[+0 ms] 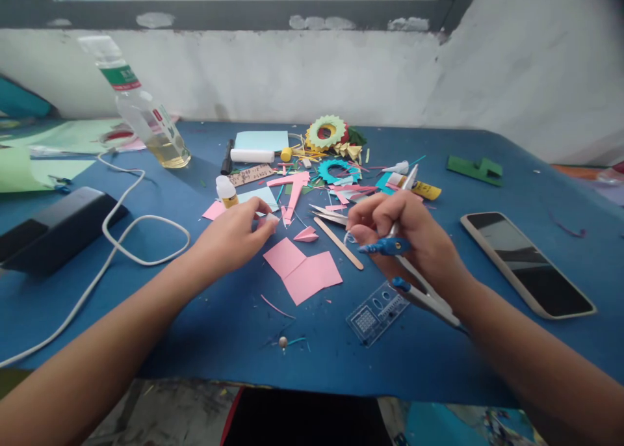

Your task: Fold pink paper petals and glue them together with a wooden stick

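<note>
My right hand [407, 235] is closed around a silver drawing compass with blue fittings [390, 246], held above the blue table [234, 329]. My left hand [234, 235] pinches a small white piece [270, 218] just left of a folded pink paper shape [306, 235]. Two pink paper squares [303, 268] lie flat between my hands. A wooden stick [338, 242] rests beside them. A clear plastic stencil ruler [377, 313] lies under my right wrist.
A phone [526, 262] lies at the right. A plastic bottle [146, 118] leans at the back left, beside a black box [53, 228] and white cable [121, 238]. Paper scraps, a glue bottle [227, 191] and a paper flower [327, 132] crowd the middle back.
</note>
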`<state>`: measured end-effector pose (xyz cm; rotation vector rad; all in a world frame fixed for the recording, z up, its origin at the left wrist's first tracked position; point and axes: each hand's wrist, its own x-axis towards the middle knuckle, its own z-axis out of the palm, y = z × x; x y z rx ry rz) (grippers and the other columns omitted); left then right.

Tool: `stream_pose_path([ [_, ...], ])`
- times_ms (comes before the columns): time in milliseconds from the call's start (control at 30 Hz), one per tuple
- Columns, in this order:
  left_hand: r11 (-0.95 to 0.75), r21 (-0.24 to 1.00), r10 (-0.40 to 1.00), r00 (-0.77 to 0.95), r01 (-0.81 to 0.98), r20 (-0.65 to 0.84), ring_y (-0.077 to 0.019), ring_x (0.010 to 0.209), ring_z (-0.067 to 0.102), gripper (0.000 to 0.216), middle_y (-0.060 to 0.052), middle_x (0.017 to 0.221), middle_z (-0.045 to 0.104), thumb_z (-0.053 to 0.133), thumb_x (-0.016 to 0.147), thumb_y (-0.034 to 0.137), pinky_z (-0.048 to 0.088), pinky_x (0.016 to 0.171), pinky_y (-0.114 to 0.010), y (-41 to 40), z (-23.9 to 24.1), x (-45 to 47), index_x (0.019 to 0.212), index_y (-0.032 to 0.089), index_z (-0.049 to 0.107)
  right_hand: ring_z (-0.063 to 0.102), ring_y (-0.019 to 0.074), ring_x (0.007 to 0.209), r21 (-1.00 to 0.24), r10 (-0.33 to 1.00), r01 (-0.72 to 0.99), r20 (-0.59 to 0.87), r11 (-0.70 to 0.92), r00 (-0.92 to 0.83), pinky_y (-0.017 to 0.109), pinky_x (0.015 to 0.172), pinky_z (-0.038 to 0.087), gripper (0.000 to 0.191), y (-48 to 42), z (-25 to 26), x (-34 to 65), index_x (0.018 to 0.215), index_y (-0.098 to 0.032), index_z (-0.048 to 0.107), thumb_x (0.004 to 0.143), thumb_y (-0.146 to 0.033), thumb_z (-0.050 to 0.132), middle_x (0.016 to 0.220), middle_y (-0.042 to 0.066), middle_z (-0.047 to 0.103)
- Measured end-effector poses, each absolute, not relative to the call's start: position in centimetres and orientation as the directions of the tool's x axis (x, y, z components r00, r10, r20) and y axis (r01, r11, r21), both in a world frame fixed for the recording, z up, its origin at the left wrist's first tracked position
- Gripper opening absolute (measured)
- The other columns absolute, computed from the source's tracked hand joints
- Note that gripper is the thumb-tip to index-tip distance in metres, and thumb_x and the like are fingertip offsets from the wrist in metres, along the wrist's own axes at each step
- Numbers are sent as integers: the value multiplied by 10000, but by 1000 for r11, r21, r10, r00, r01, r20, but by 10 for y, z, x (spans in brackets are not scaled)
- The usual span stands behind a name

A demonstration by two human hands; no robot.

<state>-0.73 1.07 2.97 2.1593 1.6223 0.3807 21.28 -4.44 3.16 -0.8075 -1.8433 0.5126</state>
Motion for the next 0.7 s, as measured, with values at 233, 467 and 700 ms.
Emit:
stream_pose_path([
  [233, -245, 524, 963, 269, 816, 31, -199, 748, 589, 278, -69, 891, 645, 474, 809, 396, 445, 662, -326, 15, 33, -12, 939, 165, 559, 406, 97, 559, -856, 866, 160, 460, 491, -197, 239, 480, 330, 180, -42, 24, 212, 707, -229, 388, 860, -247, 481, 662, -30, 450],
  [467, -230, 717, 964, 256, 658, 75, -182, 795, 602, 273, -71, 906, 637, 560, 750, 360, 482, 720, -322, 17, 39, -17, 930, 154, 548, 464, 82, 590, -790, 836, 279, 496, 547, -233, 238, 547, 389, 226, -40, 28, 214, 718, -232, 359, 819, -213, 561, 711, -40, 501],
  [700, -445, 623, 825, 566, 644, 3, -183, 847, 584, 233, -37, 921, 646, 534, 792, 385, 453, 805, -352, -3, 42, -6, 880, 193, 630, 553, 113, 717, -787, 830, 271, 502, 555, -242, 265, 619, 453, 208, -37, 28, 217, 748, -244, 339, 820, -185, 525, 791, -14, 554],
])
